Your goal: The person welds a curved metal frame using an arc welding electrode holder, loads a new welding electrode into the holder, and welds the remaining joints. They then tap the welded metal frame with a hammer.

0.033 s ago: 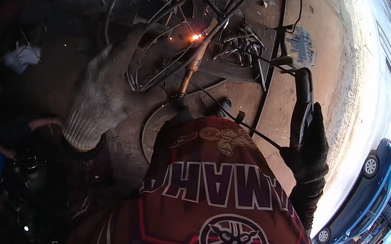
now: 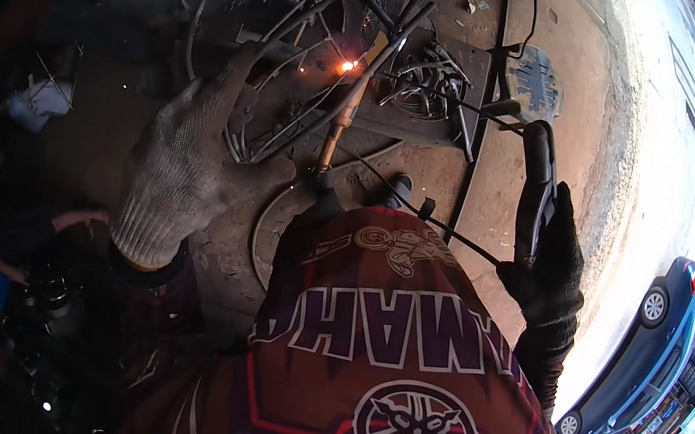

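Observation:
My right hand [image 2: 559, 267], in a dark glove, is closed round a black electrode holder [image 2: 536, 185]. A thin rod [image 2: 459, 102] runs left from its tip toward a bright orange welding spark [image 2: 348, 66]. From beside that hand, a black cable [image 2: 459, 236] slopes down to the floor. My left hand [image 2: 184, 160] wears a grey knitted glove, its thumb spread away from the stretched fingers. Its fingertips are beside bent metal bars [image 2: 284, 134]; any contact is hard to make out. A yellow-orange bar or handle [image 2: 345, 116] stands among the bars, near the spark.
Metal offcuts [image 2: 427, 83] lie piled on a dark metal plate [image 2: 404, 123]. A worn flat pad [image 2: 534, 82] lies farther right. At the dark left, another person's hand [image 2: 79, 219] shows. A blue car [image 2: 642, 344] stands on the road at the right.
The blue car has shifted slightly downward in the picture. The glow is still in the same place, with its loose sparks changed. Both of my hands keep almost the same position.

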`<state>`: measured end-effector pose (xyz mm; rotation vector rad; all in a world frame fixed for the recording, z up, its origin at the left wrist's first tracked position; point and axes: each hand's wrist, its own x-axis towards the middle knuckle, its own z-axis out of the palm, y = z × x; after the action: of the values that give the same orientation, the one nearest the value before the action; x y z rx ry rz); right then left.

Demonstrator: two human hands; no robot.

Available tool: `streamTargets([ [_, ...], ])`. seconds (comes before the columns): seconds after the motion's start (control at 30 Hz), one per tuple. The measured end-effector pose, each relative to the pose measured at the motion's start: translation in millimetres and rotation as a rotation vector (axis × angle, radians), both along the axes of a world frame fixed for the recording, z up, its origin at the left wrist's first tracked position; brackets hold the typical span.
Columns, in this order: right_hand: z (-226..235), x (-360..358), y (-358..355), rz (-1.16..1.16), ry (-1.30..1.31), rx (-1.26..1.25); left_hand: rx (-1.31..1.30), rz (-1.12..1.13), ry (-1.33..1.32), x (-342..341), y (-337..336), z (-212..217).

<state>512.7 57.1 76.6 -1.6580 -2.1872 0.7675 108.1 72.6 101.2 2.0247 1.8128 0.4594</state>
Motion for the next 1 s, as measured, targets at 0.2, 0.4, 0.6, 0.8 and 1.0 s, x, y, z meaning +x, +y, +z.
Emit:
streamTargets([
  [0.2,-3.2,2.1,3.6,0.014,0.018,-0.039,0.038,0.009,0.010,2.0,-8.7,2.3],
  [0.4,2.2,-1.2,6.9,0.042,0.031,0.000,0.019,0.024,0.023,6.0,-7.5,5.1],
  [0.6,-1.2,0.9,6.9,0.055,0.121,-0.042,0.002,0.033,0.029,3.2,-10.9,4.6],
  [0.8,-13.3,8.2,5.8,0.043,0.286,-0.069,0.090,-0.013,0.039,0.3,-9.0,-2.3],
  [1.0,-14.8,15.4,2.0,-0.116,0.148,-0.098,-0.090,0.096,0.014,9.6,-9.3,15.0],
])
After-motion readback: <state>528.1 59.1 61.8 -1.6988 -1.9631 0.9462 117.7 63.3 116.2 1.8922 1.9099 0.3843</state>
